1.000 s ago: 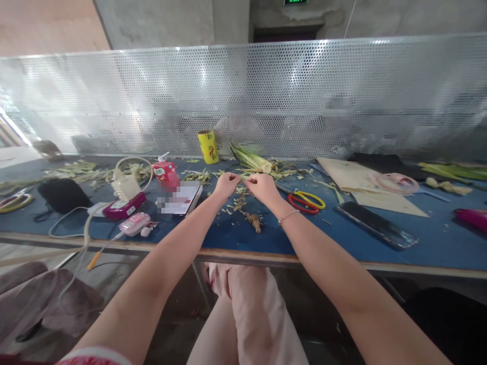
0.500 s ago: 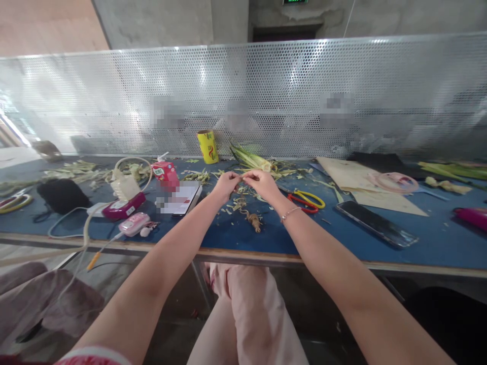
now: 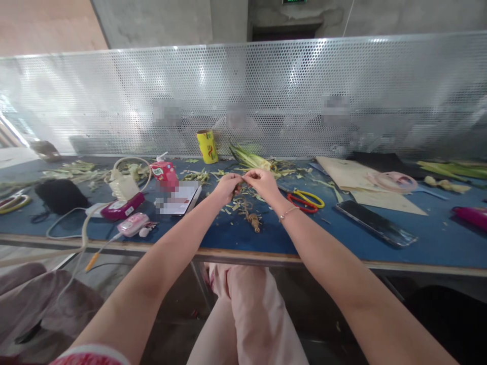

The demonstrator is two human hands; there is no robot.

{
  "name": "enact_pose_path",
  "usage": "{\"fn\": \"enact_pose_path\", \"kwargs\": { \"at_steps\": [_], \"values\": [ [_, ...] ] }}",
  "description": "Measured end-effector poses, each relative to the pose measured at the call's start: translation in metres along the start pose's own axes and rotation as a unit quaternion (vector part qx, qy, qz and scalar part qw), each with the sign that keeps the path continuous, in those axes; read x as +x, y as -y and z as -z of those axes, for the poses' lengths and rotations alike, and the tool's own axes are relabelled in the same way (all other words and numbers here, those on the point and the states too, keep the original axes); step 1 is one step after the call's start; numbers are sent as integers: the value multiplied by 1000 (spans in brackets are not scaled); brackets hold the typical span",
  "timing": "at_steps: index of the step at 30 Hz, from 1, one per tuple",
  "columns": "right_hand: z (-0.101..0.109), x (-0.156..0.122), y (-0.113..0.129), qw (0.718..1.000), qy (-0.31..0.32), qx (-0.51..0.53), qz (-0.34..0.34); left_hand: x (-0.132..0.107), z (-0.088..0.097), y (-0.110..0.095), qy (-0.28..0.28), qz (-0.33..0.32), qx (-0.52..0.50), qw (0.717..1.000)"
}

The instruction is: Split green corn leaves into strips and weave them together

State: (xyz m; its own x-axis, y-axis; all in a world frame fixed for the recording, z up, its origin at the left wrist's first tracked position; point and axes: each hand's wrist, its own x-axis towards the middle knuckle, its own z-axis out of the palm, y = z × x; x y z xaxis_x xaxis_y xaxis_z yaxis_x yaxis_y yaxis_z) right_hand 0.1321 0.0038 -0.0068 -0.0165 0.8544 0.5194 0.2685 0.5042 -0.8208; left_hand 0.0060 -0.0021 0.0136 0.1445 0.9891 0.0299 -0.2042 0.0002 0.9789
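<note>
My left hand (image 3: 227, 186) and my right hand (image 3: 263, 183) meet above the middle of the blue table (image 3: 266, 238). Both are pinched on a thin strip of green leaf (image 3: 242, 180) held between them. Below my hands lie leaf scraps (image 3: 236, 205) and a small brown woven piece (image 3: 253, 220). A bundle of green leaves (image 3: 251, 159) lies just behind my hands.
Red and yellow scissors (image 3: 306, 199) and a black phone (image 3: 376, 224) lie to the right, with brown paper (image 3: 357, 180) behind them. To the left are a white phone (image 3: 178, 197), a red carton (image 3: 164, 174), pink devices (image 3: 133, 223) and a black pouch (image 3: 61, 195). A yellow roll (image 3: 207, 146) stands against the perforated screen.
My hands have drawn closer together and shifted slightly, still working the leaf strip. Nothing else on the table has moved.
</note>
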Motion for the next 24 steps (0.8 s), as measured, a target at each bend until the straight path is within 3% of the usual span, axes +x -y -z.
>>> {"fn": "enact_pose_path", "kwargs": {
  "at_steps": [10,16,24],
  "values": [
    [1,5,-8,998,7,29,-49,1,1,1,-2,-16,-14,1000],
    [3,4,-10,999,-21,-16,-17,2,1,2,-17,-33,-17,999],
    [2,-1,-1,996,10,-71,47,2,2,2,4,-50,-13,999]
  ]
}}
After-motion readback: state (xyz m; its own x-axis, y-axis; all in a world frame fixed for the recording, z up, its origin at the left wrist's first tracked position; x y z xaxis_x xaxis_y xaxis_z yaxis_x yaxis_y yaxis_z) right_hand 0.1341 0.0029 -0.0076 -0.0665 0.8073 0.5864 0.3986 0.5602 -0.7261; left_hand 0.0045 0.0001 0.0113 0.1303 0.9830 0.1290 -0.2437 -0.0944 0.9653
